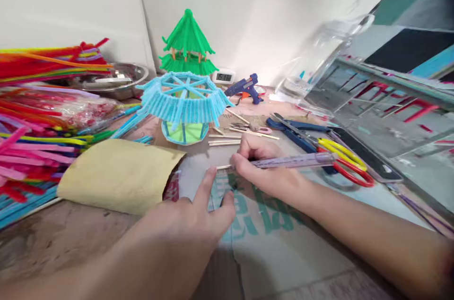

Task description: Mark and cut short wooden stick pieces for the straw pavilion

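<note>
My right hand (260,163) is closed around a pen (294,161) with a pale purple, see-through barrel that slants back to the right. Its tip is near a short thin wooden stick (223,167) lying on a printed cardboard sheet (280,248). The index finger of my left hand (198,219) is stretched out to the stick's left end, with the thumb apart from it; the other fingers are mostly hidden. Just beyond my hands stands a model with a light blue pipe-cleaner roof (187,106) over a green base. More thin wooden sticks (225,142) lie beside it.
Left lie bundles of coloured pipe cleaners (31,158), a metal bowl (138,74) and a curled yellowish sheet (117,175). Behind are a green tiered roof (187,38), small digital clock (224,76) and blue glue gun (246,88). Right are scissors (349,172), blue-handled pliers (294,132) and a phone (365,156).
</note>
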A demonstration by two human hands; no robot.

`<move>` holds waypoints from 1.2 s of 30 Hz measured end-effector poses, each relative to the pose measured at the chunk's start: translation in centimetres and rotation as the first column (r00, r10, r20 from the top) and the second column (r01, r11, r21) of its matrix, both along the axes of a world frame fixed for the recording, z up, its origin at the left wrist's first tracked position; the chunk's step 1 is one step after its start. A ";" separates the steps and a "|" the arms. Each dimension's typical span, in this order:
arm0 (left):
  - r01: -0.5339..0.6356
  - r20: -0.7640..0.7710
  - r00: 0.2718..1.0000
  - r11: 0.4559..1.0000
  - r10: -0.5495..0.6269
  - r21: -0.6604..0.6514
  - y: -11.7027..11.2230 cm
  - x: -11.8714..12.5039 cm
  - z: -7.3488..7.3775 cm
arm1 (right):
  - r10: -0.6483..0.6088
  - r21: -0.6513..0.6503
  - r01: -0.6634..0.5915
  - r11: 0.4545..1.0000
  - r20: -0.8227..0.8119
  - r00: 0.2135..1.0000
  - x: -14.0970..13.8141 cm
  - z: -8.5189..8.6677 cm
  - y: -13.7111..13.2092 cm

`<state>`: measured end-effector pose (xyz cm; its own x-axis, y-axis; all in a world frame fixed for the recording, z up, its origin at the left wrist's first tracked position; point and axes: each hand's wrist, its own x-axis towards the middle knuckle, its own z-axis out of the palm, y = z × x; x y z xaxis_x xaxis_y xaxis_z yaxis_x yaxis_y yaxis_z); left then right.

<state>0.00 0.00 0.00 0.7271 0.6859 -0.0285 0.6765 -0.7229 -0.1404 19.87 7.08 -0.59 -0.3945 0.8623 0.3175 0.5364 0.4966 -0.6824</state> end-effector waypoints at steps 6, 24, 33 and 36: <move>0.004 0.002 1.000 0.999 -0.004 0.050 -0.2 -0.3 0.2 | 0.021 -0.027 -0.021 0.999 0.019 1.000 -0.1 0.4 0.0; -0.026 -0.012 1.000 0.996 0.028 0.091 -0.1 -0.1 -0.1 | 0.044 -0.010 -0.043 0.999 0.039 0.998 0.0 0.1 -0.2; -0.010 0.010 1.000 0.992 0.009 0.122 -0.6 -0.4 -0.2 | 0.040 -0.019 -0.040 0.999 -0.006 0.999 -0.1 -0.1 -0.1; 0.000 0.009 1.000 0.992 -0.001 0.128 -0.6 -0.4 -0.1 | 0.034 -0.012 -0.034 0.999 -0.009 0.999 -0.1 0.0 -0.1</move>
